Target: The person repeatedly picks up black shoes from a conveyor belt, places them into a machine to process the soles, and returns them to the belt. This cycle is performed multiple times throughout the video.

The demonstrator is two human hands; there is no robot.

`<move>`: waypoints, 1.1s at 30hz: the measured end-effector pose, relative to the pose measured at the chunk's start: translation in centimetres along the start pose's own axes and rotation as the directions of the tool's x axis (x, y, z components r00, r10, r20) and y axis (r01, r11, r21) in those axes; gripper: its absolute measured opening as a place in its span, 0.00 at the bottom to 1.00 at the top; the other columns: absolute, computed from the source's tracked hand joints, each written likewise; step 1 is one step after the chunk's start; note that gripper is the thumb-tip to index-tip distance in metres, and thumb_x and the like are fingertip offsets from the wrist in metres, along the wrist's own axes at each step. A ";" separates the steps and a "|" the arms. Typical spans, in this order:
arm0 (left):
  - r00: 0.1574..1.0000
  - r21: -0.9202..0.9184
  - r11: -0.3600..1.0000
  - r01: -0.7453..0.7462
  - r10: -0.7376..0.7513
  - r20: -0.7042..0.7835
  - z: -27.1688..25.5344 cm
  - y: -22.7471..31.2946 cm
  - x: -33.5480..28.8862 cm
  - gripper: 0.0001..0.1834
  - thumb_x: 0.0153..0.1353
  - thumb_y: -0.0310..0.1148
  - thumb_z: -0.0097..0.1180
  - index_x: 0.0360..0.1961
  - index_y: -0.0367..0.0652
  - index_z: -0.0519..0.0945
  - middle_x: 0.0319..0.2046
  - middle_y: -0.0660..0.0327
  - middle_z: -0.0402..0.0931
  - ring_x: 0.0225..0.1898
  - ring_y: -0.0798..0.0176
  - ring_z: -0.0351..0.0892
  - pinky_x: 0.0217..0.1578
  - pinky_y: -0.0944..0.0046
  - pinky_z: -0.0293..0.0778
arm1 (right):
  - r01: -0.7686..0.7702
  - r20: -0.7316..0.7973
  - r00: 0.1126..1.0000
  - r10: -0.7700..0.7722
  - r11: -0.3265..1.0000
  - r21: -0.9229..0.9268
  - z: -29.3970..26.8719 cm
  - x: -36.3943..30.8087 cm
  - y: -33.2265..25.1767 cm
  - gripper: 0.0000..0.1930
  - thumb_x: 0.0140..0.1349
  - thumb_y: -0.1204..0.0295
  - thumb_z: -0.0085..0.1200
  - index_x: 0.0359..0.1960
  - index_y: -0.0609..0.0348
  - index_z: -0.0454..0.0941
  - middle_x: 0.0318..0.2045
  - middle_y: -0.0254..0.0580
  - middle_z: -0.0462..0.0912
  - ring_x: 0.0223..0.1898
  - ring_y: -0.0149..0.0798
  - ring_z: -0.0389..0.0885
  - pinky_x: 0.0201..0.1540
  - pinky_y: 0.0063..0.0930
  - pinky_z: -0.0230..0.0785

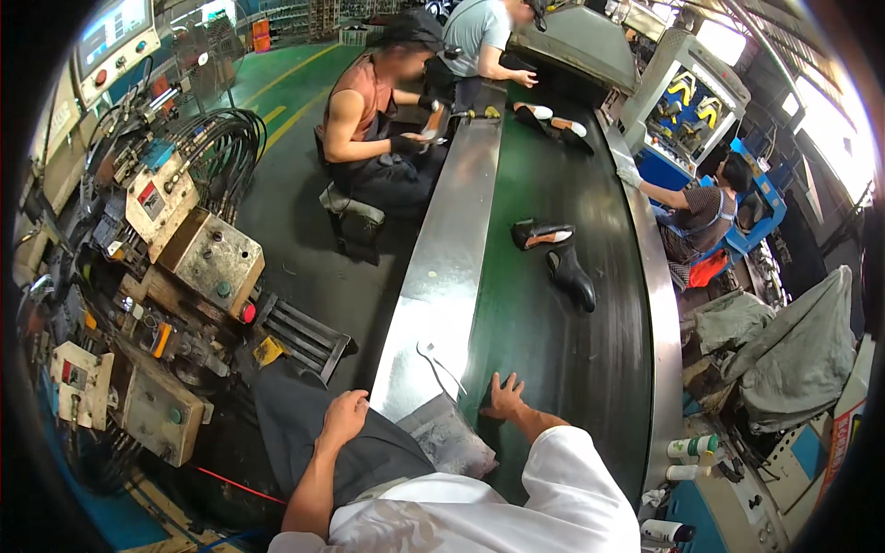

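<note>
My right hand (pixel 504 398) rests on the dark green conveyor belt (pixel 599 369), its fingers spread and nothing in them. My left hand (pixel 345 417) lies loosely on my dark-trousered thigh, with no object visible in it. Between my hands, a thin bent metal tool (pixel 442 369) lies on the shiny metal ledge (pixel 406 346) beside the belt. Nearer me is a worn grey pad or cloth (pixel 452 441). Farther up the belt sit two black shoes: one shoe (pixel 542 234) shows its tan inside, and the other shoe (pixel 572 279) points toward me.
Machinery with control boxes (pixel 210 258) and hoses crowds the left. A seated co-worker (pixel 369 138) holds a shoe beside the ledge; another person (pixel 475 46) stands beyond. More shoes (pixel 553 124) lie far up the belt. At right are a seated person (pixel 705 217) and bottles (pixel 691 447).
</note>
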State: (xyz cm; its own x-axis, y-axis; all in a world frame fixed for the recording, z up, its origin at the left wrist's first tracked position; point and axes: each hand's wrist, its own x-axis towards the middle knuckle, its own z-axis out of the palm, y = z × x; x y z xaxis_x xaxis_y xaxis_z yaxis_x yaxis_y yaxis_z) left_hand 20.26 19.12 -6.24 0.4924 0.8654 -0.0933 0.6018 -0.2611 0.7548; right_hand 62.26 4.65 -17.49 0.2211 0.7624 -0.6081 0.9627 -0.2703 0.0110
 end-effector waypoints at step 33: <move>0.995 -0.078 0.994 -0.077 0.072 -0.067 1.1 -0.9 0.3 0.15 0.69 0.30 0.61 0.53 0.35 0.85 0.47 0.43 0.86 0.47 0.41 0.87 0.49 0.50 0.81 | -0.113 -0.034 0.993 0.114 0.992 0.051 3.4 -0.6 0.6 0.68 0.56 0.39 0.72 0.84 0.54 0.36 0.79 0.85 0.37 0.76 0.94 0.35 0.73 0.84 0.49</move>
State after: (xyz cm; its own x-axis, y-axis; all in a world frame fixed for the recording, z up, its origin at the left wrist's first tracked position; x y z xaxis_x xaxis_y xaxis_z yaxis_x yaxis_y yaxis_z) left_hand 20.58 19.08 -7.66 0.4913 0.8710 0.0053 0.5109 -0.2930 0.8082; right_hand 62.18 2.00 -19.83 0.3349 0.7460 -0.5756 0.9225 -0.3840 0.0391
